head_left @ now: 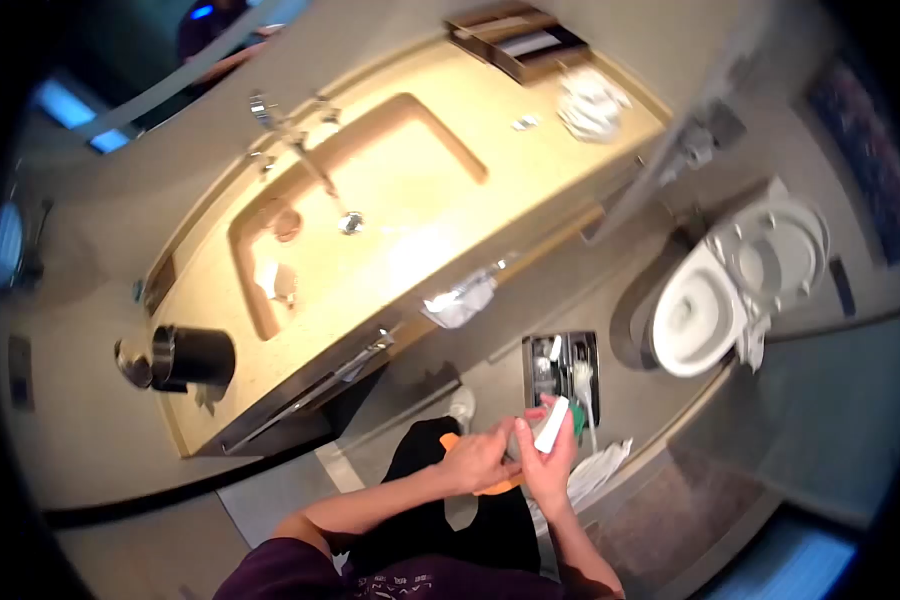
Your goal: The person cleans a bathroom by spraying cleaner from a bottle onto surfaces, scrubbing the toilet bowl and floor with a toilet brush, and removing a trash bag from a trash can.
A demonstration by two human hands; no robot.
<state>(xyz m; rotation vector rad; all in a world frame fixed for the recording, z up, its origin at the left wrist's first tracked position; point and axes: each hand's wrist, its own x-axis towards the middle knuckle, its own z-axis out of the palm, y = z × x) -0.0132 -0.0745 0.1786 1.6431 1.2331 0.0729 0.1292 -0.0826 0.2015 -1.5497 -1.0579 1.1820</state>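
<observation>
My right hand (548, 455) is closed around a white, tapered spray-bottle-like item (552, 425) with a green part (577, 418) beside it. Its lower portion is hidden by the fingers. Close against it, my left hand (478, 460) has its fingers bent. An orange, cloth-like piece (500, 487) shows on both sides of the left hand, and whether the fingers grip it is unclear. Beyond the hands, a black caddy (560, 375) on the floor holds bottles and a white-headed brush (584, 385).
A beige counter (530, 190) with a sink (410, 200) and faucet (310, 165) runs along the left. A black bin (195, 355) stands on it, with white cloths (592, 105) and a brown tray (518, 40) at the far end. The toilet (692, 315) has its lid raised.
</observation>
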